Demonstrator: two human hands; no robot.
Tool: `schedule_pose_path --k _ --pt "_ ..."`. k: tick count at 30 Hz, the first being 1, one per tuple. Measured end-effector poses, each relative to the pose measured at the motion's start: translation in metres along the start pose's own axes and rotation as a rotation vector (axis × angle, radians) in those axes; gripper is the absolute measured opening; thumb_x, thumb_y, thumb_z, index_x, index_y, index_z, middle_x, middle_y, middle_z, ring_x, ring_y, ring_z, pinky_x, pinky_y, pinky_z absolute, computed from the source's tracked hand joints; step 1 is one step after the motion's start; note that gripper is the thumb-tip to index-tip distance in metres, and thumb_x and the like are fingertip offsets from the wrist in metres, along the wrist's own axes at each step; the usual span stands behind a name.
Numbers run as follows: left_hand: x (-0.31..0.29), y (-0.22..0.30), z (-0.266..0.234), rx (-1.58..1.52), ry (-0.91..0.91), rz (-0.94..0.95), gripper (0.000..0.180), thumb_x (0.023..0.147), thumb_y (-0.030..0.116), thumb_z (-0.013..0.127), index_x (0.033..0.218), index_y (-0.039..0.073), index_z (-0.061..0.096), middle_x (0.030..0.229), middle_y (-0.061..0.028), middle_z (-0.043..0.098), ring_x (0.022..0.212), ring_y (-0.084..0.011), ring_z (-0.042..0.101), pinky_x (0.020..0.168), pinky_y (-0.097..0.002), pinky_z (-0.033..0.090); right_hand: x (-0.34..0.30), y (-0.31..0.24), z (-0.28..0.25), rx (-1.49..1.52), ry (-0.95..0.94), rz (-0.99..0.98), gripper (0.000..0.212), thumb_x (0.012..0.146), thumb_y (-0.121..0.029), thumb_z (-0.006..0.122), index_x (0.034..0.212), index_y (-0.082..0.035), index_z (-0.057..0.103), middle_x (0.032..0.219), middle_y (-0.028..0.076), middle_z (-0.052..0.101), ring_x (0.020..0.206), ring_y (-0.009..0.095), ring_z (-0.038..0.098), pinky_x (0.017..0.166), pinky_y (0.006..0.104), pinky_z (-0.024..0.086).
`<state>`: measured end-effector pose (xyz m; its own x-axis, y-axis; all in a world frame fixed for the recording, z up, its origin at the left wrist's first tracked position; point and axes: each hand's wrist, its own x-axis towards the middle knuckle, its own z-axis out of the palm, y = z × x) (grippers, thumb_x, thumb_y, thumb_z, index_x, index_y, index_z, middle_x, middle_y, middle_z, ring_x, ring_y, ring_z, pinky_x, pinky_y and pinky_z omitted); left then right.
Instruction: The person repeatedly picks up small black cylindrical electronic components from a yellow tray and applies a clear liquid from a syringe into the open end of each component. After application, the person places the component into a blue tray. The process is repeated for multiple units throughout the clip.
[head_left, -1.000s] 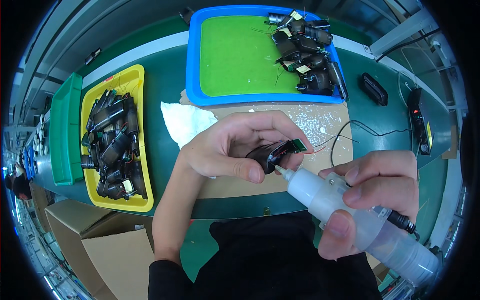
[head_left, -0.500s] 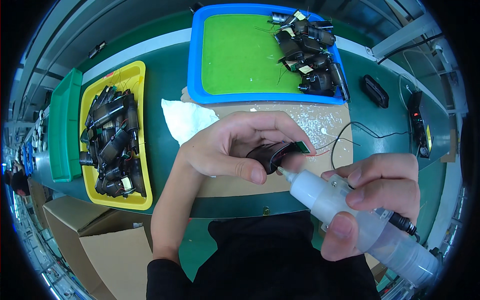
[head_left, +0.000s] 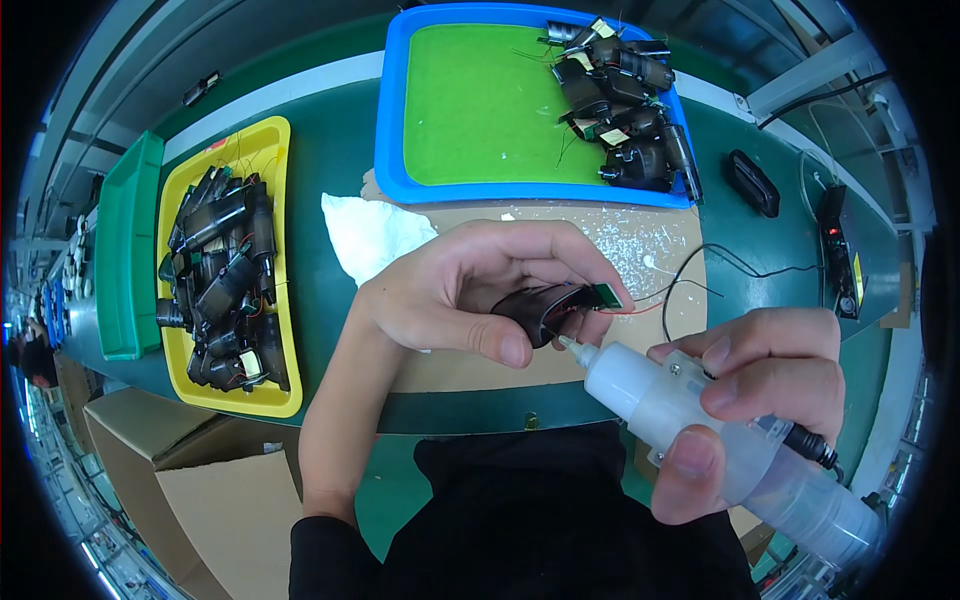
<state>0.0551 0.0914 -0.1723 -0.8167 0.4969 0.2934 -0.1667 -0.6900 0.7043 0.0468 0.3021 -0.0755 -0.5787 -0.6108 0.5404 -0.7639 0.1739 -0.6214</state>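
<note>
My left hand (head_left: 425,300) is closed around a glossy black cylindrical part (head_left: 535,308), its open end turned to the right. A small green circuit board (head_left: 606,295) and thin red and black wires stick out of that end. In my right hand (head_left: 775,375) is a translucent white dispensing bottle (head_left: 625,380) with a narrow nozzle and a black cable plugged into its side. The nozzle tip points up and left, just beside the part's open end; whether it touches cannot be made out. Palm and fingers partly hide the part.
Similar black parts fill a yellow tray (head_left: 285,370) at left and lie at the right of a blue tray (head_left: 390,150). A green tray (head_left: 125,345), white cloth (head_left: 370,235), speckled cardboard (head_left: 670,235), black case (head_left: 750,182) and cabled device (head_left: 838,260) surround the hands.
The dispensing bottle has shifted slightly right and down, its nozzle drawing back a little from the part's open end. A blurred left fingertip behind the part now shows sharply.
</note>
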Motion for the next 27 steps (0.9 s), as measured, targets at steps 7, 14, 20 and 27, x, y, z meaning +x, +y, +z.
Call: schedule_pose_path --k 7,14,20,27 --pt "0.0002 0.0002 -0.0011 0.018 -0.011 0.0 0.062 0.073 0.02 0.081 0.117 -0.011 0.051 0.1 -0.0176 0.059 0.087 -0.0231 0.057 0.074 -0.0328 0.043 -0.0012 0.0019 0.0005 0.027 0.001 -0.016 0.032 0.077 -0.023 0.069 0.087 -0.003 0.046 0.089 0.012 0.044 0.059 0.017 0.056 0.058 0.0292 0.059" --pt "-0.0005 -0.0006 -0.0018 0.009 -0.016 0.012 0.062 0.074 0.021 0.081 0.118 -0.011 0.051 0.1 -0.018 0.059 0.087 -0.0233 0.056 0.075 -0.0335 0.043 -0.0027 0.0026 0.0013 0.034 0.031 -0.025 0.028 0.076 -0.019 0.069 0.086 -0.003 0.048 0.088 0.012 0.046 0.061 0.017 0.055 0.06 0.0285 0.057" --pt "-0.0006 -0.0014 -0.0032 0.009 -0.033 0.014 0.062 0.075 0.022 0.08 0.118 -0.01 0.051 0.099 -0.0178 0.058 0.087 -0.0233 0.056 0.075 -0.0338 0.043 -0.0036 0.0025 0.0028 0.035 0.055 -0.026 0.025 0.076 -0.015 0.069 0.085 -0.003 0.049 0.087 0.012 0.047 0.062 0.018 0.055 0.062 0.0279 0.056" --pt "0.0025 -0.0015 -0.0036 0.018 -0.041 0.016 0.06 0.077 0.023 0.079 0.119 -0.009 0.051 0.1 -0.0174 0.058 0.09 -0.0218 0.056 0.076 -0.0326 0.043 -0.0038 0.0022 0.0028 0.068 0.108 -0.04 0.022 0.075 -0.011 0.069 0.084 -0.003 0.05 0.086 0.012 0.048 0.064 0.018 0.055 0.064 0.0272 0.054"
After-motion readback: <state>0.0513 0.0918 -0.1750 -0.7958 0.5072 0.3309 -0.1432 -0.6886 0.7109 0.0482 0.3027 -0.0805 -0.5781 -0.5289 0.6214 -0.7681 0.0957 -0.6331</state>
